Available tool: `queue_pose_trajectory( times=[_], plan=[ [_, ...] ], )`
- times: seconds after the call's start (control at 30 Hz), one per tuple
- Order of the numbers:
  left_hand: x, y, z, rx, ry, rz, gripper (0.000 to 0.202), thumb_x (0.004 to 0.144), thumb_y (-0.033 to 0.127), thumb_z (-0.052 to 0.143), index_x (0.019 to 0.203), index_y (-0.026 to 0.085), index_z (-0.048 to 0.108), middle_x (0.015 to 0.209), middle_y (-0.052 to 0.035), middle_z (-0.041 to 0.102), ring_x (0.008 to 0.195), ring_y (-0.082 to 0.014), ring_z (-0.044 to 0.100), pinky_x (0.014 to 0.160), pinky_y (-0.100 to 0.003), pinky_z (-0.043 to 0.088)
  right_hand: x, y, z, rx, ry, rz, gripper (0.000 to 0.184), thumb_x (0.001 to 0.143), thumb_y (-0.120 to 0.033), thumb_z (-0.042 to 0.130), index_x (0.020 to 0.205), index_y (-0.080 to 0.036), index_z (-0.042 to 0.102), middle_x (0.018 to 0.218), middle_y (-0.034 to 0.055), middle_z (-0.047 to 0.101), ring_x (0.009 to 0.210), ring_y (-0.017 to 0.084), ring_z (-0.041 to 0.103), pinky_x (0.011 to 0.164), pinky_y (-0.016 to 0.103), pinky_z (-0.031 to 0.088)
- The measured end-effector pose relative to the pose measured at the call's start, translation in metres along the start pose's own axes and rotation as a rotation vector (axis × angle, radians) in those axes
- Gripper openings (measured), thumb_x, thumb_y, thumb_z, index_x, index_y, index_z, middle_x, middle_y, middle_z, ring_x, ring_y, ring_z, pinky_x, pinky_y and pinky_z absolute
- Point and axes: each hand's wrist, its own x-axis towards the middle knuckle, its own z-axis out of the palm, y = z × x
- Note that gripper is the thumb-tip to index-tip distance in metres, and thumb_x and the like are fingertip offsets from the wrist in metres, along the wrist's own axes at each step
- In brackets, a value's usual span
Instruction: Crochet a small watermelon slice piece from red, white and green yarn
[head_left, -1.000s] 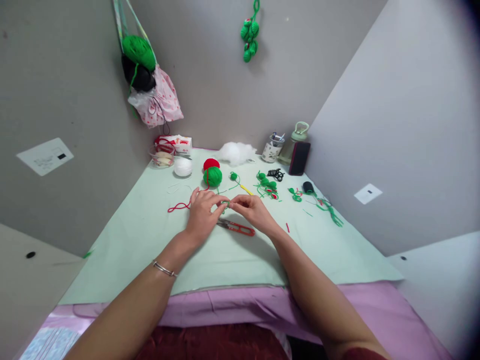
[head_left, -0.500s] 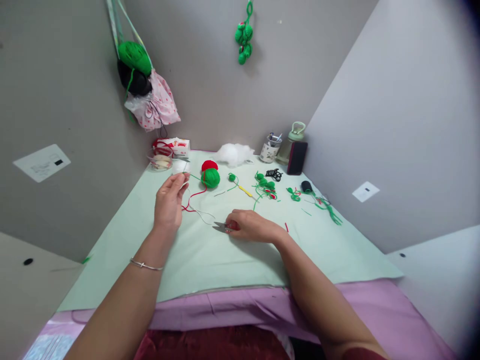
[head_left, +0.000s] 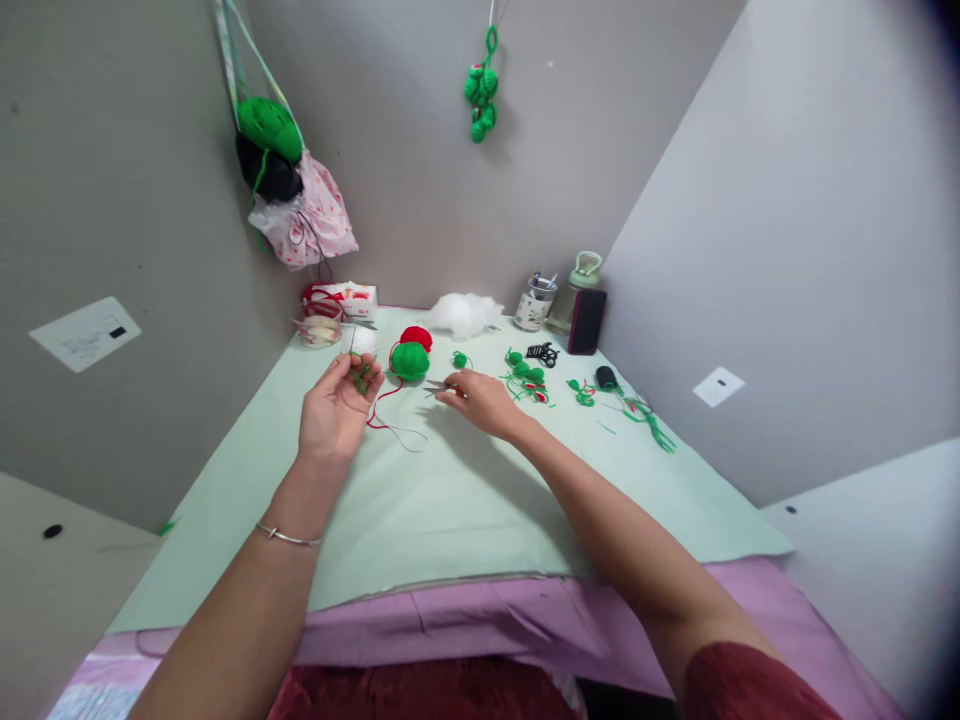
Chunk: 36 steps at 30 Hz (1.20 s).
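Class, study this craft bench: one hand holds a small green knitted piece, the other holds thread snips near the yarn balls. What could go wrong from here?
1. The right hand points the snips toward the left hand holding the green piece; fingers could be nicked.
2. The snips sit close to the green yarn ball; its strand might be cut by mistake.
3. The loose red strand by the left hand could snag.

I see matt pale-green cloth (head_left: 450,500) under fuzzy green yarn ball (head_left: 409,361); at 12 o'clock, fluffy white stuffing (head_left: 463,312); snips (head_left: 437,386) metal.
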Motion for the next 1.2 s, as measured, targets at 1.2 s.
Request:
queue_pose_trajectory(
  times=[1.2],
  plan=[
    [-0.012, 0.021, 0.013, -0.033, -0.087, -0.058, 0.039, 0.105, 0.018, 0.048, 0.07, 0.018, 0.064, 0.075, -0.0014, 0.065, 0.052, -0.0066, 0.053, 0.053, -0.017, 0.052, 0.044, -0.039, 0.002, -0.069, 0.126, 0.14, 0.029, 0.107, -0.038, 0.051, 0.124, -0.023, 0.069, 0.13, 0.0115, 0.072, 0.111, 0.026, 0.071, 0.084, 0.033, 0.048]
  ],
)
